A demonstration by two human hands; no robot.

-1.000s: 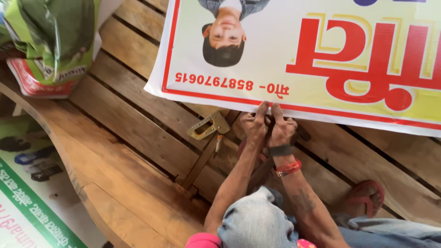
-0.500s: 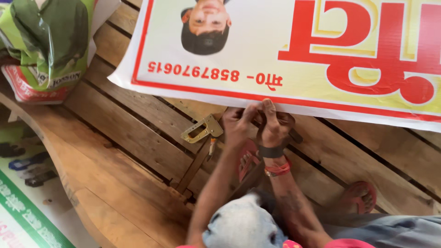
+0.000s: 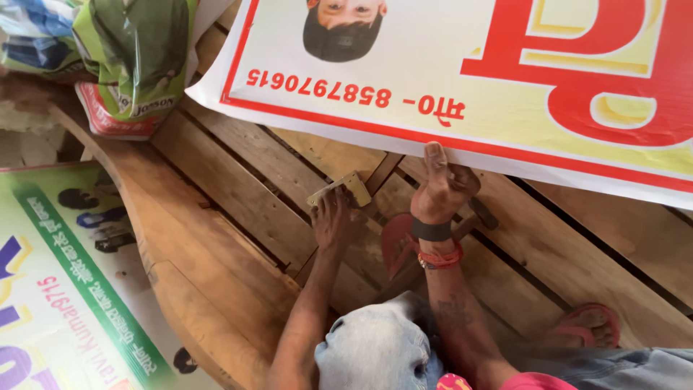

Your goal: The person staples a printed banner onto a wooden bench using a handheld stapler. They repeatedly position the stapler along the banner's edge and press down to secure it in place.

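Nearest, a grey cloth cap (image 3: 375, 354), soft and creased. Just beyond, hands apart. Left hand (image 3: 333, 217) down on a wooden bar (image 3: 375, 177) beside a brass-coloured bracket (image 3: 339, 189); cannot tell whether clasped round the bar or only pressing on it. Right hand (image 3: 444, 184) pinched on the lower edge of the banner (image 3: 577, 94), thumb up against the red border, dark band and orange thread at the wrist.

Likely trouble: slick, glossy sheet slipping out of a one-handed pinch and sagging; creasing or tearing at the border if tugged hard; bracket shifting off line if the bar rocks on the gaps between planks (image 3: 238, 180); perhaps a splinter from that rough grain.

Planks worn, brown, long and parallel, dark slots between. Bracket flat, angular, dull metal. Banner thin, smooth, pale yellow with bold red shapes, spread across the far boards. Farthest left, a shiny green plastic sack (image 3: 137, 65), crumpled and bulging.
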